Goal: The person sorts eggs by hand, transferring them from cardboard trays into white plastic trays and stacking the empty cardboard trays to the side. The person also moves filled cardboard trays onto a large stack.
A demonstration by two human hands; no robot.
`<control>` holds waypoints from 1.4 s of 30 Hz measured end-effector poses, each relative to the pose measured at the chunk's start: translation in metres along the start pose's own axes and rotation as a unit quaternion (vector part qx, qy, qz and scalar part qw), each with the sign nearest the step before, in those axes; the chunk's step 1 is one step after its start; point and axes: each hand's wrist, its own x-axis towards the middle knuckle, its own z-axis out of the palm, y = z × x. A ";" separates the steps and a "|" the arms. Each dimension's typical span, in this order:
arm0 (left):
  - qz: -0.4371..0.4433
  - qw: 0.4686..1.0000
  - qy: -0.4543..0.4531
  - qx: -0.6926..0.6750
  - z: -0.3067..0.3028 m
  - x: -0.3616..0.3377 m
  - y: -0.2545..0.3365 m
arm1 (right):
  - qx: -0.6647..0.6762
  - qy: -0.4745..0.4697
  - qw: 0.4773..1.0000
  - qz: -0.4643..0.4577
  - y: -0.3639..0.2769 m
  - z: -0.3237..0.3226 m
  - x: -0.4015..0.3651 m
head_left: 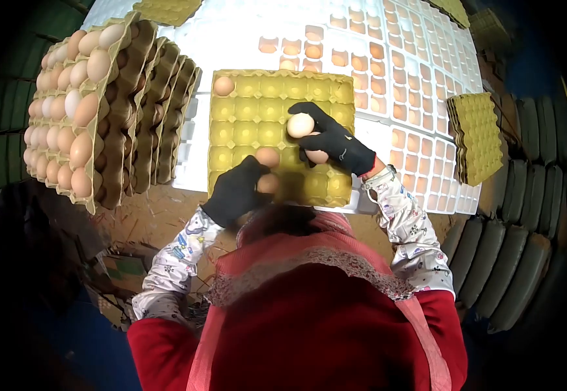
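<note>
A yellow-green egg tray (249, 111) lies in front of me, with one brown egg (223, 86) in its far left corner cup. Over the tray's near part, my left hand (234, 192), in a black glove, is closed around two brown eggs, the upper egg (268, 156) and the lower egg (268, 183). My right hand (341, 147), gloved too, grips a pale egg (300, 125) between thumb and fingers. A second, brown egg (317, 156) shows beneath that hand, partly hidden by the fingers.
At left stand tilted, stacked trays full of eggs (62, 117). A brightly lit white table with rows of square openings (420, 117) holds eggs behind and to the right. Stacked yellow trays (476, 137) rest at its right edge. Dark bundles (502, 267) lie beyond.
</note>
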 end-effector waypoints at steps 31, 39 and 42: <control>-0.131 0.721 -0.060 -0.678 -0.035 0.279 0.028 | 0.137 0.217 0.958 -0.127 -0.037 -0.173 0.005; 0.006 0.994 0.015 0.106 0.046 0.412 0.011 | -0.404 0.431 0.796 -0.130 -0.021 -0.261 0.118; 0.016 0.998 0.033 0.048 0.046 0.436 0.000 | -0.408 0.449 0.781 -0.147 -0.024 -0.282 0.121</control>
